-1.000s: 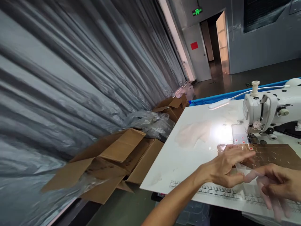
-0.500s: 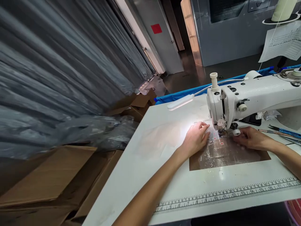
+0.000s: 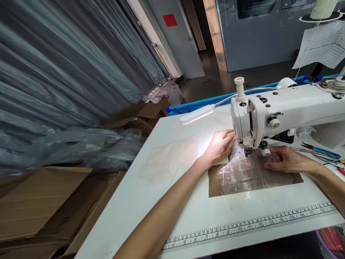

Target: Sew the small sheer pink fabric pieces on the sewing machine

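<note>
A white sewing machine (image 3: pixel 299 106) stands on the right of the table, its presser foot (image 3: pixel 245 152) low over the work. Thin, see-through sheer material (image 3: pixel 239 176) with small red marks lies under and in front of the foot, over a brown patch (image 3: pixel 215 181) of the tabletop. Left of the foot rests my left hand (image 3: pixel 221 145), fingers stretched toward the machine head, the fingertips partly hidden. To the right of the foot, my right hand (image 3: pixel 285 159) has its fingers curled and thumb against the sheer material, seemingly pinching its edge.
A lamp (image 3: pixel 196 114) lights the needle area. Tweezers and other tools (image 3: pixel 320 150) lie to the right. A ruler strip (image 3: pixel 250 228) runs along the table's front edge. Cardboard boxes (image 3: pixel 40 201) and plastic wrap (image 3: pixel 81 147) stand left of the table.
The view has shifted slightly, so the machine and table appear further left. My left hand has drawn slightly away from the foot, showing more red marks; my right hand stays beside it.
</note>
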`<state>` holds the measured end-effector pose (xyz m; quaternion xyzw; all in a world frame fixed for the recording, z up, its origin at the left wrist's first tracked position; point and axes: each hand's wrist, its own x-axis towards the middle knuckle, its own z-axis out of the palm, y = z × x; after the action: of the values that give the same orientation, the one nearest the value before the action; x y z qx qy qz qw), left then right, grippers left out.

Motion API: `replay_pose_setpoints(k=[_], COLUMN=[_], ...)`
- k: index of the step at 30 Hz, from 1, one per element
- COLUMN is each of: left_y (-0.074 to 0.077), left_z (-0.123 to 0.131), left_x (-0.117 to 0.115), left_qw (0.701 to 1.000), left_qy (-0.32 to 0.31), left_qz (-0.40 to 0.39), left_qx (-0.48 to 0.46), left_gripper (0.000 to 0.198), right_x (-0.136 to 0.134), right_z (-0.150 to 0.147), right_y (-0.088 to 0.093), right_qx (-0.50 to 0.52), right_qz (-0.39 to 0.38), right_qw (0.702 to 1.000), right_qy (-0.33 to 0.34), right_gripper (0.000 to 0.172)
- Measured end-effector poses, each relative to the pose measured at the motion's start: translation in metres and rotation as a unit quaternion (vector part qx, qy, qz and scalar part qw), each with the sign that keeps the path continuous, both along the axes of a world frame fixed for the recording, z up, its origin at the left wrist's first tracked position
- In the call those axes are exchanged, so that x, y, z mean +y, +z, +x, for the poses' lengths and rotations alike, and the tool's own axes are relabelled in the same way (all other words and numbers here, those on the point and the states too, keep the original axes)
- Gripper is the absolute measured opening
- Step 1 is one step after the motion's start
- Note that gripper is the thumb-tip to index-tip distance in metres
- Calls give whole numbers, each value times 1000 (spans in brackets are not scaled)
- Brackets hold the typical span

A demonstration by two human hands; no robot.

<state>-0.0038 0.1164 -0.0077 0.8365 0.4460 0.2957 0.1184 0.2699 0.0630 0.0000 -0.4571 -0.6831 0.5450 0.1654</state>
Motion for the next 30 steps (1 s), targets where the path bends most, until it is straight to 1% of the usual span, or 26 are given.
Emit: replay_pose_setpoints(k=[3,5,6,7,9,11,12,13,14,15,16,18,19,20,21,22,23,24,25,27,28,29,30], left_y=[5,5,4,2,1,1,3,6,9,13,16,21,22,21,20,17,14,11,7,1,-1,-2,-3], left_z=[-8,-11,-12,-12,-13,-15,-17,-20,-23,-27,-30,-35,-36,-35,-34,-31,-29,-26,-23,-19,-18,-18,-18], left_x=[-39,-66,-77,-87,-99,-102,-102,-101,-99,-99,-99,-101,-103,-105,-108,-110,-112,-113,-112,-110,-107,-104,-101], left_qw=[992,972,964,959,960,975,985,991,992,985,968,921,904,898,901,910,920,928,933,941,945,949,952], left_qy=[-116,-216,-238,-242,-218,-180,-157,-130,-101,-76,-60,-50,-45,-35,-20,-5,7,16,22,40,58,79,100], left_qz=[4,22,38,51,66,52,29,-10,-66,-135,-210,-338,-375,-392,-389,-374,-353,-332,-314,-287,-270,-251,-230], left_qx=[39,85,116,142,162,116,72,23,-28,-79,-125,-187,-199,-199,-189,-178,-171,-169,-172,-177,-177,-175,-175], left_gripper=[23,28,31,33,35,38,39,40,41,42,43,46,48,52,56,59,58,55,50,44,44,45,47], right_x=[-5,-9,-11,-13,-16,-20,-21,-23,-25,-26,-27,-29,-28,-28,-27,-26,-25,-24,-23,-21,-21,-20,-19], right_z=[-2,-5,-7,-9,-15,-26,-33,-41,-51,-60,-70,-86,-91,-92,-91,-87,-82,-75,-67,-54,-50,-46,-45], right_y=[13,21,24,26,29,31,32,32,33,34,35,36,36,35,33,30,25,20,15,4,-1,-5,-8], right_qx=[-26,-66,-91,-114,-136,-116,-100,-88,-77,-65,-48,21,56,76,73,48,10,-36,-73,-110,-122,-136,-155], right_qz=[11,50,77,102,121,71,35,4,-22,-41,-58,-108,-127,-126,-97,-39,43,138,228,361,404,430,446], right_qw=[999,996,992,988,983,991,994,996,996,997,997,994,990,988,991,996,998,989,969,916,892,873,862], right_qy=[25,28,26,25,17,-5,-17,-27,-31,-30,-23,15,38,56,64,62,54,47,62,133,165,183,186], right_gripper=[33,22,17,12,9,12,16,20,23,25,28,34,35,35,34,33,33,32,32,33,33,34,35])
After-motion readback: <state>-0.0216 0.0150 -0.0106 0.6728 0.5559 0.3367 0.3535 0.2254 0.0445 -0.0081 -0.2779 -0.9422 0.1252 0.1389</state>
